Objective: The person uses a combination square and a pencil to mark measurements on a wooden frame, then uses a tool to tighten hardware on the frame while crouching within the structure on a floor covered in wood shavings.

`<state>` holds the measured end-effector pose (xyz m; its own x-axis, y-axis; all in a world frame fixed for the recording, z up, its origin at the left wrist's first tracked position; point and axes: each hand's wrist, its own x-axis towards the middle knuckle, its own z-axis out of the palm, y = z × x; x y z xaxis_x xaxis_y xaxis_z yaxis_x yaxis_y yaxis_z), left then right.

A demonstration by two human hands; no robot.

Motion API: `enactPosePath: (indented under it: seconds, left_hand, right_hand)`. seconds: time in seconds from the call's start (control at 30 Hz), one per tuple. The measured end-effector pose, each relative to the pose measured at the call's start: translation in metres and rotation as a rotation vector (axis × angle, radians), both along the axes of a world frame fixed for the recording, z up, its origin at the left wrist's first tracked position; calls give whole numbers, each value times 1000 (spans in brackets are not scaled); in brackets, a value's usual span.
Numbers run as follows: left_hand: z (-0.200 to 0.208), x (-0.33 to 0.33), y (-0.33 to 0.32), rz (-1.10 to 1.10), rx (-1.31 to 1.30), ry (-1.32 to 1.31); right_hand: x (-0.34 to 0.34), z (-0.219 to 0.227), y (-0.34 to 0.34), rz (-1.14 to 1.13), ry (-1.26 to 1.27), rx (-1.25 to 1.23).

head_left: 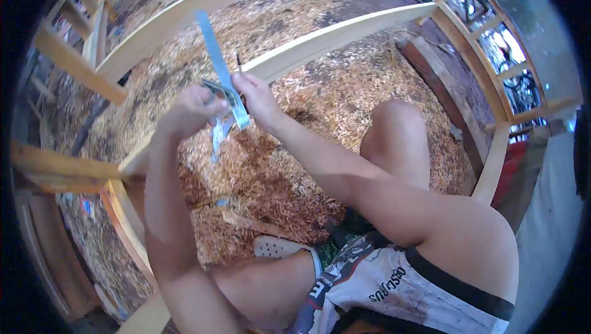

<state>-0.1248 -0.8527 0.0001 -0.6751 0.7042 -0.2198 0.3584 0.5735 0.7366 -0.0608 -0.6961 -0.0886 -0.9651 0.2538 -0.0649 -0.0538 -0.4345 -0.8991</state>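
Note:
A long, flat blue-grey strip (213, 48), ruler-like, stands tilted in front of me, its upper end leaning away to the left. My right hand (258, 101) is closed around its lower part. A thin dark pointed stick (239, 62) pokes up by the right thumb; whether it is a pencil I cannot tell. My left hand (192, 112) pinches a narrow metal-looking piece (215, 86) that crosses the strip's lower part. Below the hands is a shiny pale strip (217, 139); whether it hangs or lies on the shavings is unclear.
Long pale wooden boards (332, 40) of a frame run beyond my hands. A wooden post (68, 164) juts in from the left. Wood shavings (277, 205) cover the ground around my bent legs. A dark reddish beam (440, 94) lies at right, and a wood offcut (252, 223) lies near my shoe.

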Motion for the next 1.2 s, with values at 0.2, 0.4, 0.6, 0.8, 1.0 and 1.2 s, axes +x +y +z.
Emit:
enactPosePath:
  seconds: [0.2, 0.4, 0.6, 0.8, 1.0, 1.2]
  left_hand:
    - [4, 21, 30, -240, 98, 194]
    - [-5, 23, 39, -105, 19, -117]
    - [-16, 18, 31, -212, 152, 40]
    - [-12, 33, 57, -160, -158, 224]
    - [-2, 37, 21, 142, 437, -442]
    - [11, 41, 29, 226, 194, -282]
  right_hand:
    - [10, 23, 10, 31, -16, -68]
    - [20, 39, 26, 140, -58, 23]
    - [4, 23, 22, 51, -66, 116]
    - [-5, 22, 48, 34, -27, 110]
    - [-26, 24, 29, 26, 128, -138]
    - [-43, 15, 27, 292, 287, -25]
